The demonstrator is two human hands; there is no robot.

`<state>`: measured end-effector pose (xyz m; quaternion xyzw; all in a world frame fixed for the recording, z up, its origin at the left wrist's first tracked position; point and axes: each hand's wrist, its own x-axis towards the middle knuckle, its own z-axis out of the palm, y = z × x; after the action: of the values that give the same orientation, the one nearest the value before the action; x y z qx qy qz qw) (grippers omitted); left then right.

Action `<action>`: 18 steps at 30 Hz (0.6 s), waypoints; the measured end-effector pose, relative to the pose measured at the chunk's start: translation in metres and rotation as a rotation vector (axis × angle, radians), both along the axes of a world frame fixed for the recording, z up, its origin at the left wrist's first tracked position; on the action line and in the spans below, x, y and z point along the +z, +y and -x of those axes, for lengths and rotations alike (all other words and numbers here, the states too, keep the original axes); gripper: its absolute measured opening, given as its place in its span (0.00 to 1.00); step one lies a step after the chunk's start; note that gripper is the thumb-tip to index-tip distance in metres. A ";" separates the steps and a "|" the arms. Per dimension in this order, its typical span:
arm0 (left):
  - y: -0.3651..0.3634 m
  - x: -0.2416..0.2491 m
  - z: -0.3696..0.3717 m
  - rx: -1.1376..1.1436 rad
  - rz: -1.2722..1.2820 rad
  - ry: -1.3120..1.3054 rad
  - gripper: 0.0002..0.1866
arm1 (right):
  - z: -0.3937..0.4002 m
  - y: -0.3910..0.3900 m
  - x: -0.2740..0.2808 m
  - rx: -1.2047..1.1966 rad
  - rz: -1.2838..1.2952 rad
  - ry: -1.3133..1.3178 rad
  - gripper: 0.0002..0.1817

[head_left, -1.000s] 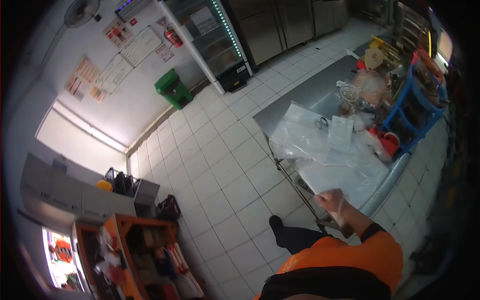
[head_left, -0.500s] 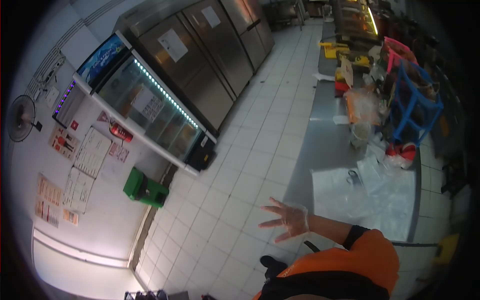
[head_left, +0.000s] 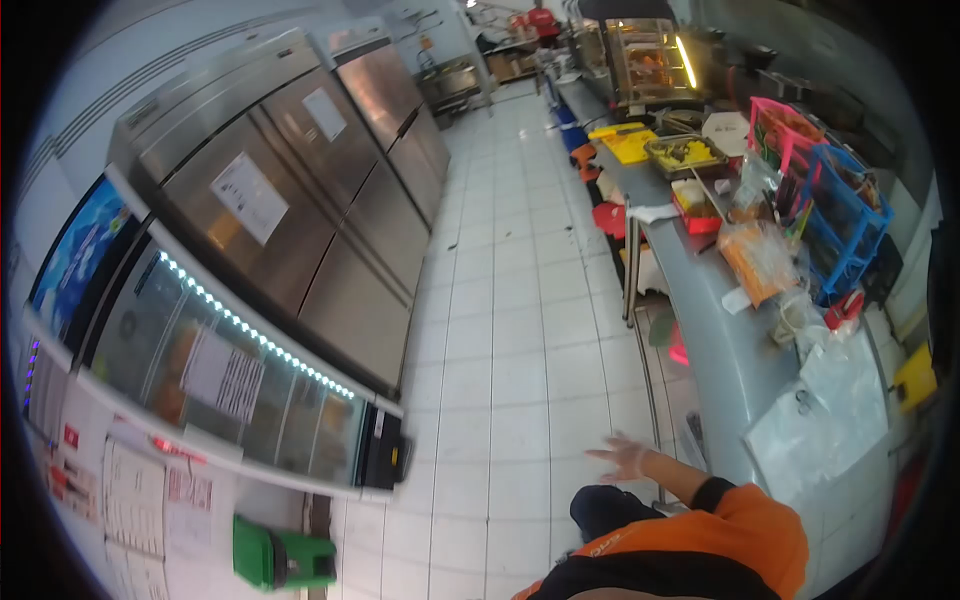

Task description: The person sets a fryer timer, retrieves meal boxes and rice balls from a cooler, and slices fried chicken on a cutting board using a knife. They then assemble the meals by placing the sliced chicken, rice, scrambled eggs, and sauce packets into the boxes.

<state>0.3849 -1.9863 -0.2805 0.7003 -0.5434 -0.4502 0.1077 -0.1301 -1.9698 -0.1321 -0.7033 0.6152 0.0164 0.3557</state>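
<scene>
My right hand (head_left: 622,458), in a clear plastic glove, reaches out over the floor from the orange sleeve, fingers spread and nothing in it. My left hand is out of view. Nearest to the right hand is the long steel counter (head_left: 725,350). White plastic sheeting or bags (head_left: 825,430) cover its near end. On them lies a small dark-handled item (head_left: 803,402), which looks like scissors. Farther along sit an orange pack in clear plastic (head_left: 757,262), a blue basket (head_left: 845,225) and a pink basket (head_left: 785,130).
A glass-door fridge (head_left: 230,370) and steel cabinets (head_left: 290,190) line the left side. A green bin (head_left: 282,555) stands by the wall. Tiled floor (head_left: 500,330) runs between them and the counter. A lit food display (head_left: 650,60) and a person in red (head_left: 543,25) are farther back.
My view has turned left and up, showing more of the aisle and the far end. The counter appears farther right. My right hand has shifted right in view, its fingers still spread.
</scene>
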 end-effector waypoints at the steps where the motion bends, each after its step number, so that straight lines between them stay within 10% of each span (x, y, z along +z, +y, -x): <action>1: -0.059 0.001 -0.020 -0.025 0.050 -0.030 0.16 | 0.026 -0.003 -0.030 -0.132 -0.035 -0.071 0.41; 7: -0.417 0.003 -0.021 0.001 0.613 0.038 0.15 | 0.134 -0.069 -0.077 -0.256 -0.519 0.299 0.41; 11: -0.544 0.000 0.064 -0.046 0.249 0.656 0.15 | 0.163 -0.214 -0.079 -0.462 -0.449 0.082 0.45; 14: -0.588 -0.023 0.107 -0.525 -0.242 -0.096 0.18 | 0.183 -0.382 -0.012 -0.501 -0.299 -0.096 0.48; 18: -0.690 -0.041 0.221 -0.469 -0.317 0.019 0.18 | 0.259 -0.582 0.050 -0.285 0.102 -0.073 0.44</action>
<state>0.1641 -2.6758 -0.3212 0.5592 -0.6124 -0.5487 -0.1053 -0.3888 -2.5518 -0.0819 -0.6260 0.6956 -0.0911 0.3405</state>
